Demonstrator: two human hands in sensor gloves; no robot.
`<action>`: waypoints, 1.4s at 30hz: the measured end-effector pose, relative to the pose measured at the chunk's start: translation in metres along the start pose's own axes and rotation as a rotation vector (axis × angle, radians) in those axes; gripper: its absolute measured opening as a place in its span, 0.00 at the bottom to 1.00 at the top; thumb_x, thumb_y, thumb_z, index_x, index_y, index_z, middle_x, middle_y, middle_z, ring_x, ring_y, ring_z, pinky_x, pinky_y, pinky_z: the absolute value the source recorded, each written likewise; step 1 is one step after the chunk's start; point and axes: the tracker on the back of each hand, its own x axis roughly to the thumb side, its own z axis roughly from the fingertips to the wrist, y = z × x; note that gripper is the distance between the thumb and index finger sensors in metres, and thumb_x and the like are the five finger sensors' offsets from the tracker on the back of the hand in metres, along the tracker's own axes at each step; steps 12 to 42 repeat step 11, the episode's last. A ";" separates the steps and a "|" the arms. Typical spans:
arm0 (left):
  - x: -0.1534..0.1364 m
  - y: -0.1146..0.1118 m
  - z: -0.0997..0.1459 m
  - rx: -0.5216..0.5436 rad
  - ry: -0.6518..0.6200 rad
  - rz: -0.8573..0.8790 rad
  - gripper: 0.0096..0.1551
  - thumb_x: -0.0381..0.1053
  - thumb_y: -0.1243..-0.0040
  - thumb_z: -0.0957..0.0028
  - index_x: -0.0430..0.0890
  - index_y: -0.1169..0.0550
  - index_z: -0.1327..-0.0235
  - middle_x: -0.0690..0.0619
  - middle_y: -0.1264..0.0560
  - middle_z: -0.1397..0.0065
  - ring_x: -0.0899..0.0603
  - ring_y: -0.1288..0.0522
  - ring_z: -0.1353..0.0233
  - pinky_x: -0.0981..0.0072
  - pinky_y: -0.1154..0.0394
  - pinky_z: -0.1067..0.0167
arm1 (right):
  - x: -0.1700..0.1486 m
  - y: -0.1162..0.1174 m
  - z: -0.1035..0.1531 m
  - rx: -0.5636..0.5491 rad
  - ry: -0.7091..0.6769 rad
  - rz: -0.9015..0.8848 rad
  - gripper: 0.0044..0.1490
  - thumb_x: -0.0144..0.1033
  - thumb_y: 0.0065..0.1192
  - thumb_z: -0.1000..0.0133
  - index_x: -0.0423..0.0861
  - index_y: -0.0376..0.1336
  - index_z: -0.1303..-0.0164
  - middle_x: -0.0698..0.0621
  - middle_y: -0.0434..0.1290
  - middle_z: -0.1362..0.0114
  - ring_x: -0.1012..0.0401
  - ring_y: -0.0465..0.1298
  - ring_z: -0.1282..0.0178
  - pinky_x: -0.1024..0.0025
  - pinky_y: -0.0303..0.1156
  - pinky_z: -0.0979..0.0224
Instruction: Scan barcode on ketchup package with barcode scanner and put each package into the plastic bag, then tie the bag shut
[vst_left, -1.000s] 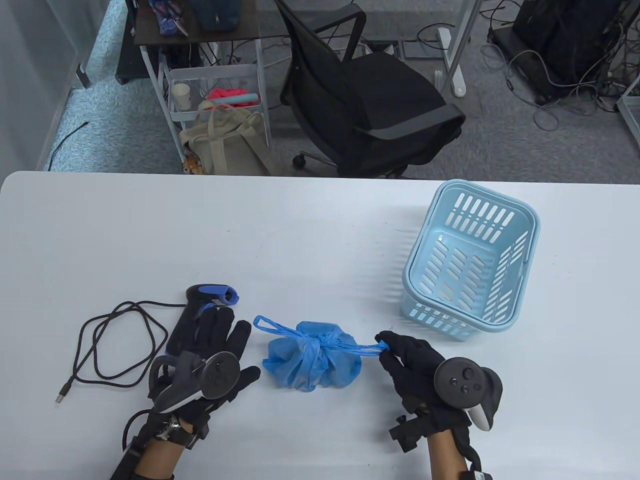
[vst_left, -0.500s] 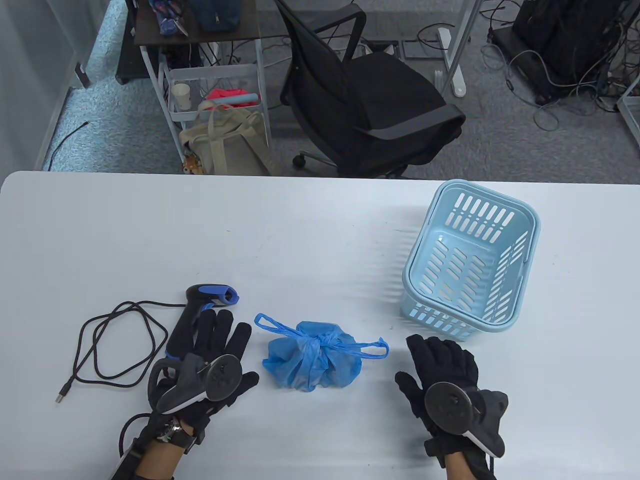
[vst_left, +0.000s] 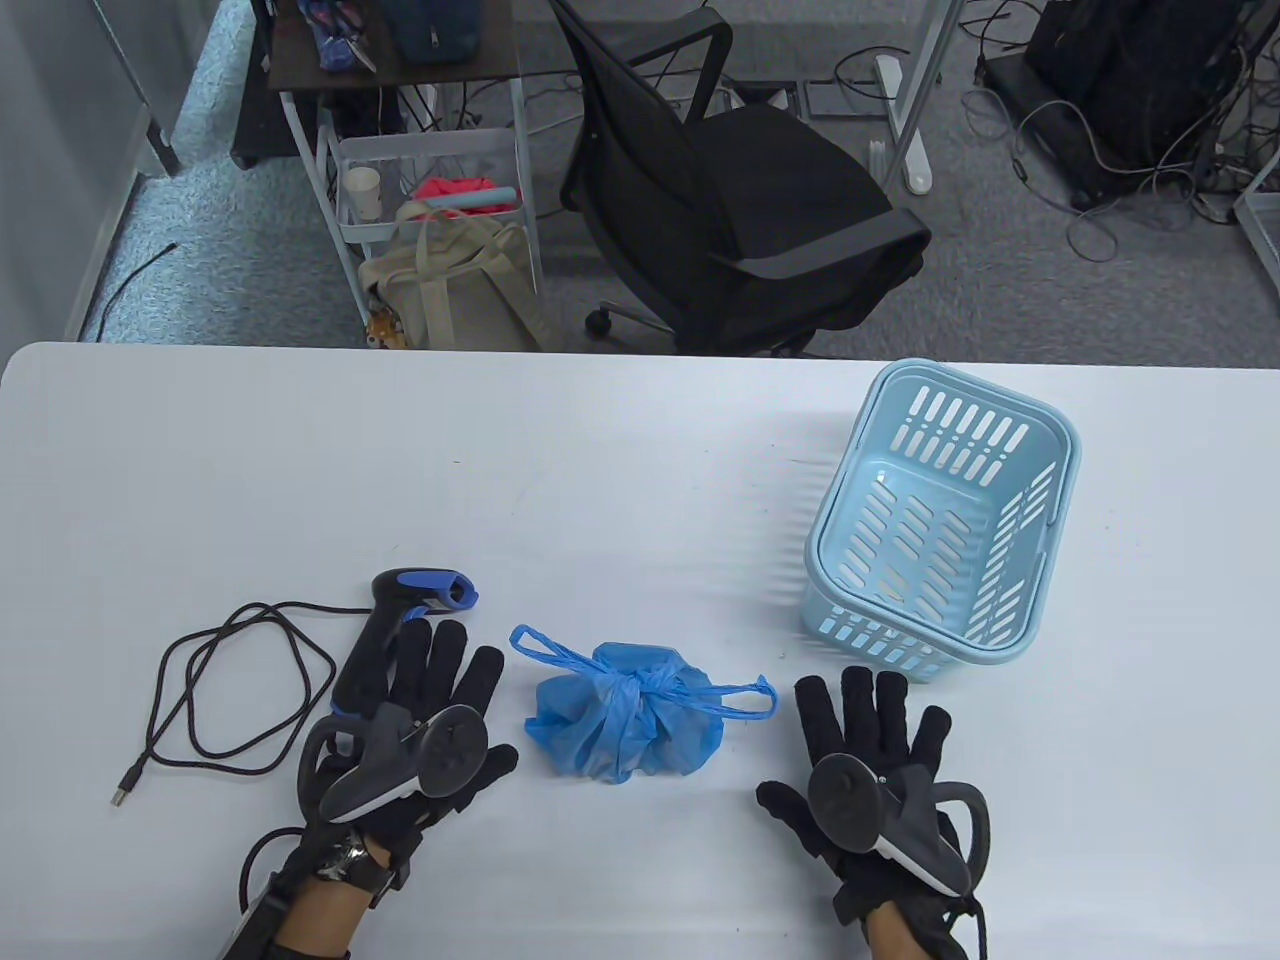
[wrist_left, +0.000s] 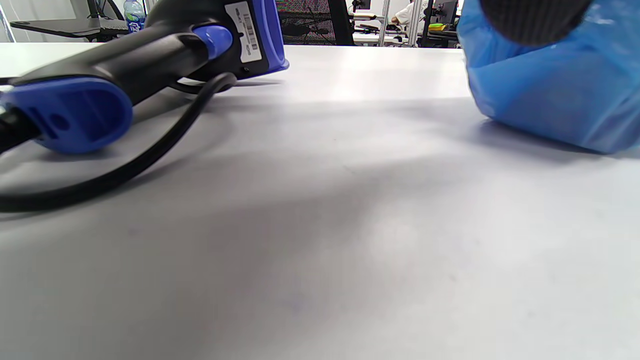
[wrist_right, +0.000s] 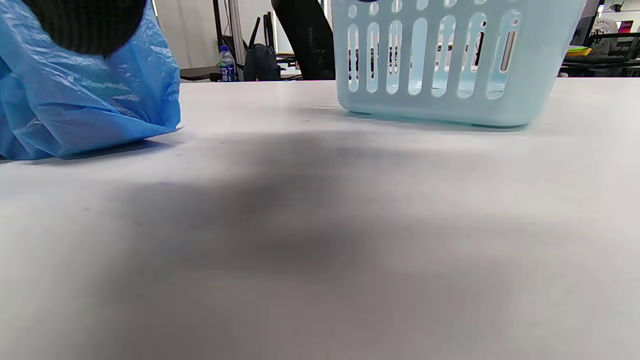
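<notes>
Tied plastic bag (vst_left: 625, 722) lies between your flat, empty left hand (vst_left: 420, 740) and right hand (vst_left: 870, 765); its handle loops run left-right.

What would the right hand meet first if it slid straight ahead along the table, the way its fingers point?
Most likely the basket. The right hand lies flat with fingers pointing away from the person, and the basket's near wall stands just ahead of the fingertips. The bag lies off to its left.
</notes>
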 end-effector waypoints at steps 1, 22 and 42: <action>0.000 0.000 0.000 0.001 -0.001 -0.001 0.56 0.77 0.52 0.50 0.55 0.54 0.14 0.44 0.65 0.14 0.28 0.65 0.14 0.26 0.65 0.26 | 0.000 0.000 0.000 0.000 0.001 0.000 0.63 0.71 0.53 0.46 0.50 0.32 0.13 0.36 0.33 0.11 0.37 0.30 0.13 0.28 0.25 0.24; 0.001 0.000 0.000 0.007 0.000 -0.007 0.56 0.77 0.51 0.50 0.55 0.54 0.14 0.43 0.65 0.14 0.28 0.65 0.14 0.26 0.64 0.26 | 0.001 0.001 0.000 0.010 0.009 0.005 0.63 0.70 0.54 0.46 0.50 0.33 0.13 0.35 0.34 0.11 0.37 0.32 0.13 0.28 0.25 0.24; 0.001 0.000 0.000 0.007 0.000 -0.007 0.56 0.77 0.51 0.50 0.55 0.54 0.14 0.43 0.65 0.14 0.28 0.65 0.14 0.26 0.64 0.26 | 0.001 0.001 0.000 0.010 0.009 0.005 0.63 0.70 0.54 0.46 0.50 0.33 0.13 0.35 0.34 0.11 0.37 0.32 0.13 0.28 0.25 0.24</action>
